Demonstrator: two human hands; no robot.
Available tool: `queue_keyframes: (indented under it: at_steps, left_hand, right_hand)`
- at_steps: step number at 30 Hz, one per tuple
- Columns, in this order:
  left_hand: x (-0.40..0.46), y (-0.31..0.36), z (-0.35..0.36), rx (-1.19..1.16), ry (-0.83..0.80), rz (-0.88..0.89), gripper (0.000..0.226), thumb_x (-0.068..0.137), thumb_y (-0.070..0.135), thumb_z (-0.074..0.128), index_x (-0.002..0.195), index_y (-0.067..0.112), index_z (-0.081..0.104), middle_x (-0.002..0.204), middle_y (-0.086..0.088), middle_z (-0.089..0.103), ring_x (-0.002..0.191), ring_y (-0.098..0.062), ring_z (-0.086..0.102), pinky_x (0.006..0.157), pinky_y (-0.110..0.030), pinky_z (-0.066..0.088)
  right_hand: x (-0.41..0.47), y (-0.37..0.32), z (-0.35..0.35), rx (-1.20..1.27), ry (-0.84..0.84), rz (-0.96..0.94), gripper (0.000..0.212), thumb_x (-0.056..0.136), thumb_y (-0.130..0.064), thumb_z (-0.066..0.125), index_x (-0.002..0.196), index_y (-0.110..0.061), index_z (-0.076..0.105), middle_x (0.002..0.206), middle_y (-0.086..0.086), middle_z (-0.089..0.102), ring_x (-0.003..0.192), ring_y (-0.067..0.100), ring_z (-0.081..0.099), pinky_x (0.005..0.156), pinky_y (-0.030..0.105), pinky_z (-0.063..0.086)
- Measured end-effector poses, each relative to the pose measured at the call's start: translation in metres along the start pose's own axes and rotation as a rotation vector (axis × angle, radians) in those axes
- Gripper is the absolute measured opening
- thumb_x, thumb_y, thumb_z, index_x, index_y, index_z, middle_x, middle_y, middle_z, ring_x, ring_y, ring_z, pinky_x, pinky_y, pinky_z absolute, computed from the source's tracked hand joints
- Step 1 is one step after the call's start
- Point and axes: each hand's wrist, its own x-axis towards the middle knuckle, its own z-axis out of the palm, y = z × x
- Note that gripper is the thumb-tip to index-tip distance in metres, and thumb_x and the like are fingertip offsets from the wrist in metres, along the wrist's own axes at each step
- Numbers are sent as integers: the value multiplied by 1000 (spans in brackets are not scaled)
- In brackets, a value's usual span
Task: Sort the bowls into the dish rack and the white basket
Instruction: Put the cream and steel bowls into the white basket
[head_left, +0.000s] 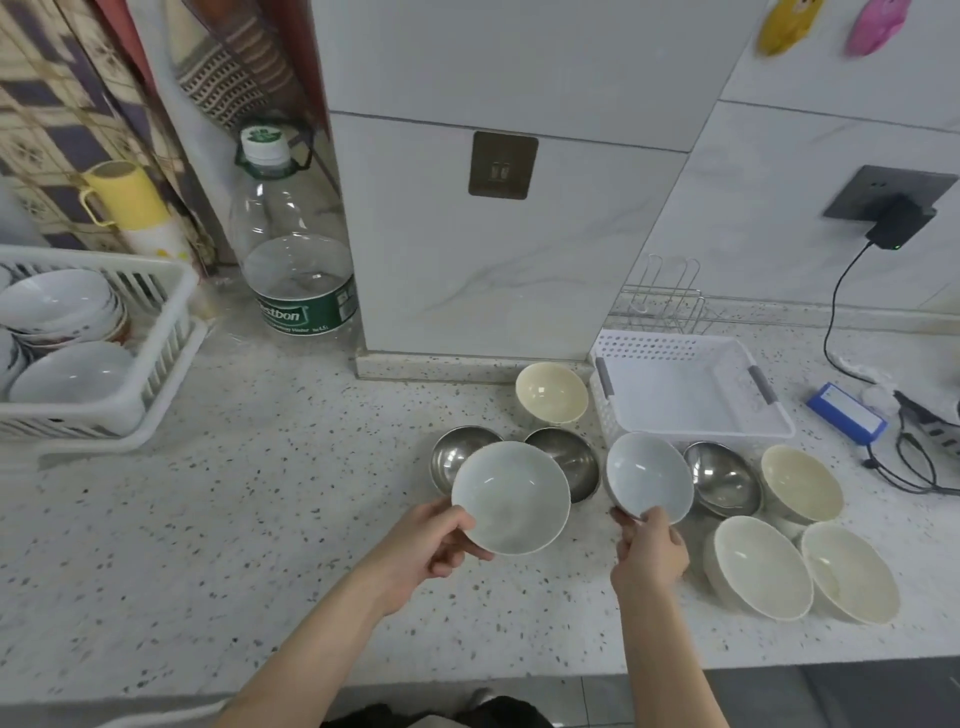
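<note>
The left hand (426, 545) is pinching a pale grey ceramic bowl (511, 498) by its near rim and the right hand (649, 556) a smaller one (649, 478), both lifted over the speckled counter (260, 493), the white perforated basket (691, 384) lying nearer the right hand, the white dish rack (156, 332) far left.

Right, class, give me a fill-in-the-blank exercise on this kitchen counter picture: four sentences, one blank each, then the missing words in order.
1. Each hand holds one pale ____: the left hand holds the larger one, the right hand the smaller one.
2. The number of steel bowls on the counter is ____.
3. The white basket holds ____ bowls.
4. The dish rack stands at the ____ of the picture.

Missing words: bowl; three; no; left
</note>
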Motion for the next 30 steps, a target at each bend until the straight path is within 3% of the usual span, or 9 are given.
queue_keyframes:
  at_steps: [5, 8, 12, 16, 23, 30]
  left_hand:
    - [-32, 18, -68, 24, 29, 68, 28, 87, 16, 56, 114, 14, 62, 86, -21, 76, 52, -10, 48, 49, -21, 33]
    - [-54, 28, -112, 51, 79, 103, 36, 80, 21, 58, 115, 14, 63, 83, -18, 76, 55, -12, 48, 49, -21, 34]
    - [-83, 35, -164, 23, 137, 121, 25, 90, 12, 55, 114, 13, 62, 82, -18, 76, 53, -12, 47, 47, -20, 34]
    - [-110, 39, -209, 11, 185, 134, 29, 89, 11, 58, 117, 15, 62, 82, -17, 76, 52, -10, 49, 47, -21, 34]
    - [-133, 51, -253, -68, 312, 203, 26, 88, 15, 62, 113, 21, 64, 83, -17, 76, 48, -6, 48, 45, -18, 36]
    - [-143, 71, -279, -147, 560, 328, 23, 86, 20, 62, 109, 21, 66, 84, -15, 77, 46, -5, 43, 51, -23, 35]
  right_hand:
    - [-68, 18, 32, 73, -31, -62, 16, 84, -7, 46, 95, -12, 56, 71, 9, 61, 50, 9, 37, 48, 22, 25]
    - [-108, 34, 53, 65, -109, -76, 9, 81, -5, 47, 88, -8, 52, 79, 18, 58, 43, 8, 30, 40, 20, 22]
    - [-159, 58, 77, 34, -183, -83, 11, 80, -5, 49, 88, -7, 57, 66, 14, 67, 36, 6, 26, 34, 17, 21]
    - [-201, 80, 95, -13, -241, -84, 9, 80, -4, 52, 77, -10, 57, 60, 13, 69, 34, 4, 29, 34, 16, 22]
    - [-240, 91, 121, -122, -362, -107, 11, 84, -5, 52, 85, -8, 62, 67, 20, 71, 34, 4, 30, 35, 16, 24]
    - [-248, 86, 156, -328, -515, -248, 13, 82, -7, 52, 87, -3, 64, 64, 17, 71, 37, 5, 35, 39, 18, 29]
